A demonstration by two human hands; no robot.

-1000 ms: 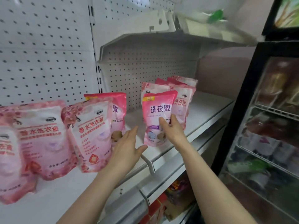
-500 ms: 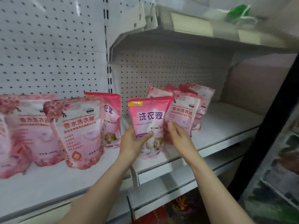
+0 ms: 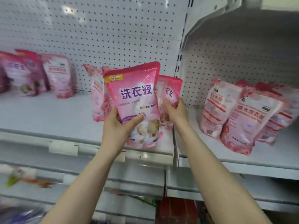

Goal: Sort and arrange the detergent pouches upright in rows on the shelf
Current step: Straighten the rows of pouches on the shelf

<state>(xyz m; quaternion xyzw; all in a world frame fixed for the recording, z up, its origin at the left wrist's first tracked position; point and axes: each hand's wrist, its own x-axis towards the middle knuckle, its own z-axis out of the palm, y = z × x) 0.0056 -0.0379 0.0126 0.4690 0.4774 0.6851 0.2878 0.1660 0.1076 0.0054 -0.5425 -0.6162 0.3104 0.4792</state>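
A white pegboard wall (image 3: 113, 29) backs the white metal shelf (image 3: 48, 113). Light glares on the wall at far left. An upper shelf (image 3: 242, 29) overhangs at right; lower shelves (image 3: 137, 177) run beneath, nearer.

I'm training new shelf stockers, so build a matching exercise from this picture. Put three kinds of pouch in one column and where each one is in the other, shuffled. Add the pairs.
Column one:
1. pouch with purple lettering
2. purple pouches
3. pouches with red lettering

Column two:
A. standing at the far left of the shelf
B. standing on the right-hand shelf section
C. held up in the left hand

Pairs: 1-C, 2-A, 3-B.
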